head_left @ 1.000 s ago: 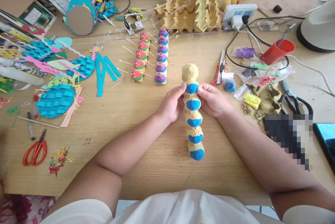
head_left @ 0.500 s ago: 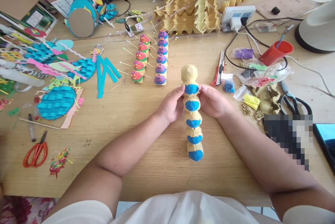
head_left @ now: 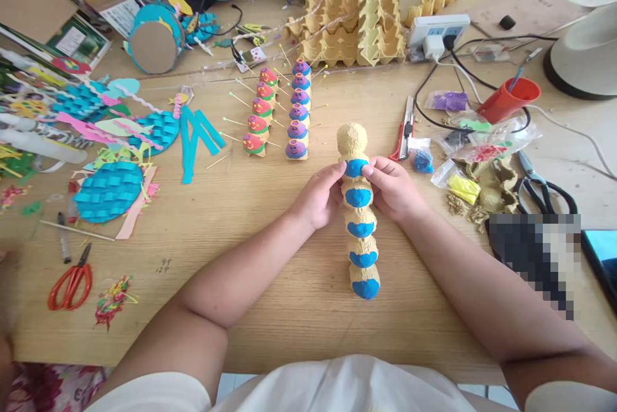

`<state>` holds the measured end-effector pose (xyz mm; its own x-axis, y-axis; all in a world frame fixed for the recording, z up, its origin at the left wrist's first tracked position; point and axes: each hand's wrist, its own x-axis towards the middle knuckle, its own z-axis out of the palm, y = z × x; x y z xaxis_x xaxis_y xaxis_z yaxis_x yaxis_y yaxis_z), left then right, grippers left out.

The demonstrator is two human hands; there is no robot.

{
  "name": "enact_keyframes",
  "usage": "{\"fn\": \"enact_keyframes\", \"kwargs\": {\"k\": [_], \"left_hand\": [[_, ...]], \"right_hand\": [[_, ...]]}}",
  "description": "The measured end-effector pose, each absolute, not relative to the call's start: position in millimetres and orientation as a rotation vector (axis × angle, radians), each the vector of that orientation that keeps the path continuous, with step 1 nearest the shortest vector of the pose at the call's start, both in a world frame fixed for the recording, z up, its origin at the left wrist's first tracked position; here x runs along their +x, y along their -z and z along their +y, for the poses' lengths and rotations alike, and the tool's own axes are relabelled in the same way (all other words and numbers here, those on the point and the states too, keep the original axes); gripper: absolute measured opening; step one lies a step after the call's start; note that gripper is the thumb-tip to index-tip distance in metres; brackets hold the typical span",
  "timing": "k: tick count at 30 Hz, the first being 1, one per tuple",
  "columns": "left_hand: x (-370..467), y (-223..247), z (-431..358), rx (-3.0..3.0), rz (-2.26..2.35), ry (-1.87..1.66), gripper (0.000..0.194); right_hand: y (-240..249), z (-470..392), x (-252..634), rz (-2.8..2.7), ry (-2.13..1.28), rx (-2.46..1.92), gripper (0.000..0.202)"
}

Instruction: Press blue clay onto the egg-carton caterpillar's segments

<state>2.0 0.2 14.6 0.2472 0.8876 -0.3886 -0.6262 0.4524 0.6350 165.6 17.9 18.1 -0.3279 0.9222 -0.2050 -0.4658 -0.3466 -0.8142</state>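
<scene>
In the head view, the left hand (head_left: pixel 322 195) and right hand (head_left: pixel 394 189) shared a grip on the bumpy carton strip (head_left: pixel 359 214) over the desk (head_left: pixel 279 303), thumbs at either side of its farthest blue patch (head_left: pixel 357 168). Too firm a squeeze could have smeared the blue or crushed the cardboard; uneven pressure could have bent it.

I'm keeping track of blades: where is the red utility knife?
The red utility knife lies right of centre in the head view, just beyond the right hand, left of the small blue packet.
</scene>
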Motion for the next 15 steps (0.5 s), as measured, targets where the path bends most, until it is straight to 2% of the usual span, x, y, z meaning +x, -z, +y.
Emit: {"fn": "enact_keyframes", "kwargs": {"k": [15], "left_hand": [[-1.4, -12.1, 0.8, 0.417, 0.754, -0.988, 0.038]], "right_hand": [[-15.6, 17.6, 168.6, -0.886, -1.886, -0.859, 0.059]]}}
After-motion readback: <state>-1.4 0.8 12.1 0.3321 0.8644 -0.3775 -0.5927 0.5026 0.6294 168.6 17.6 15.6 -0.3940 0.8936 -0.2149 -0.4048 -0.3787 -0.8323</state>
